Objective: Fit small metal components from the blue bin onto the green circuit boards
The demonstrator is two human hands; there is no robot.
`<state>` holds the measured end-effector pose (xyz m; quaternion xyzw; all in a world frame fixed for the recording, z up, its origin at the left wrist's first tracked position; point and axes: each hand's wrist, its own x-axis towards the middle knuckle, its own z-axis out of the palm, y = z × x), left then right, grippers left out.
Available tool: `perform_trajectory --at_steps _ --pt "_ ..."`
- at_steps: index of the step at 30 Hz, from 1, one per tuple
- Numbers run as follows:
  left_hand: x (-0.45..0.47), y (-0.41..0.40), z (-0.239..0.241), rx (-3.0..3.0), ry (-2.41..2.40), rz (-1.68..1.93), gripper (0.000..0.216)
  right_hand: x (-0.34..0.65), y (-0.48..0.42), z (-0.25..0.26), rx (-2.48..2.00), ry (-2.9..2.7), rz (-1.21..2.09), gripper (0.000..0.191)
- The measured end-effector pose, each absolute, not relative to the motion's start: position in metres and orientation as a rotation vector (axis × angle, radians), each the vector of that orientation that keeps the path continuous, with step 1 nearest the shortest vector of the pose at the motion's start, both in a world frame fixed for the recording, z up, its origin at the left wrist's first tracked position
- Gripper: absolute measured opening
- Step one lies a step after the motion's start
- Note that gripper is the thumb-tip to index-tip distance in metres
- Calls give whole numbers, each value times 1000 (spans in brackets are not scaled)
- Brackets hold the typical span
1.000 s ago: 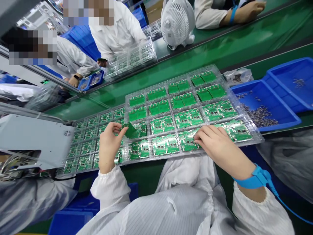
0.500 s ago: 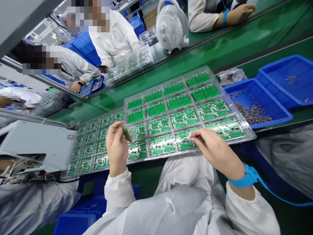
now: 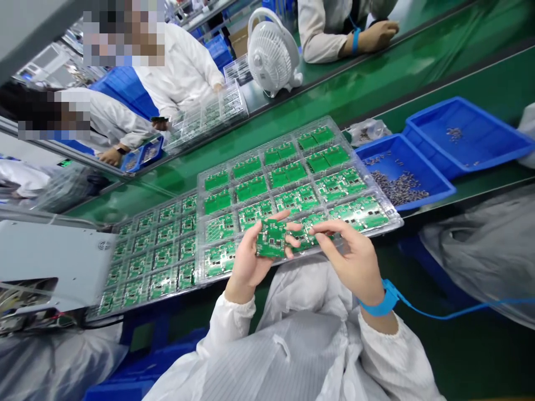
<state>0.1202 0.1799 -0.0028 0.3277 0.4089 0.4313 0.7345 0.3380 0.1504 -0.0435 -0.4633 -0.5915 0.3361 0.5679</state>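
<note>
My left hand (image 3: 246, 262) grips a green circuit board (image 3: 271, 238) by its edges, with the chip side turned up toward me. Just right of it, my right hand (image 3: 349, 253) is closed in a pinch, thumb against forefinger. Whatever sits between those fingertips is too small to name. Both hands are above the front of a clear plastic tray (image 3: 395, 221), whose compartments hold more green boards (image 3: 288, 174). A blue strap (image 3: 381, 301) with a cord circles my right wrist.
Right of the tray, one blue bin (image 3: 443, 188) holds a heap of small metallic parts (image 3: 399, 188); another blue bin (image 3: 480, 136) holds fewer. A second board tray (image 3: 144, 262) lies left, beside a grey machine (image 3: 54, 262). A white fan (image 3: 273, 55) and co-workers are across the bench.
My left hand has moved right, toward my right hand, and turned the board from edge-on to face-up. My right hand keeps its pinch. The whole view has shifted somewhat.
</note>
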Motion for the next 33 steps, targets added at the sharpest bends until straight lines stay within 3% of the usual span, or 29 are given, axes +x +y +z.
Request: perform_trajectory --at_steps 7,20,28,33 --pt "137 169 -7 956 840 920 37 326 145 -52 -1014 -1213 884 12" --pt "146 165 -11 1151 824 894 23 319 146 -61 -929 -1237 685 6" --pt "145 165 -5 1712 949 1113 3 317 145 -61 -881 -1202 718 4" --pt "146 166 -10 1982 931 1190 7 313 143 -58 -872 -1145 754 9"
